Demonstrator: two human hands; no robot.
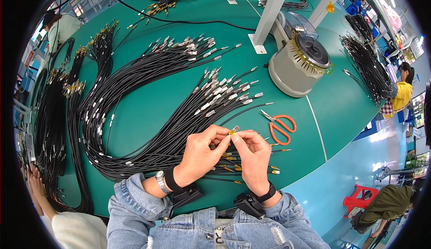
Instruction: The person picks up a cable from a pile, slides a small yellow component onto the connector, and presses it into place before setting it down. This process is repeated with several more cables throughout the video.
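Observation:
My left hand (204, 152) and my right hand (254, 159) meet at the front middle of the table. Both pinch a small metal cable connector (235, 129) with a yellow strip on it, thumbs and forefingers pressed together. The rest of its cable is hidden by my hands. A thick bundle of black cables (152, 148) with silvery ends curves round on the left, its tips fanning out just beyond my fingers. Yellow-wrapped cable ends lie under and beside my right hand. Orange-handled scissors (280, 129) rest to the right of it, blades slightly apart.
A beige round tape dispenser (294, 64) with yellow strips round its disc stands at the back right beside a grey post (271, 15). More black cable bundles (51, 114) lie at the far left and far right (370, 64). Another person's hands (36, 186) are at the left edge.

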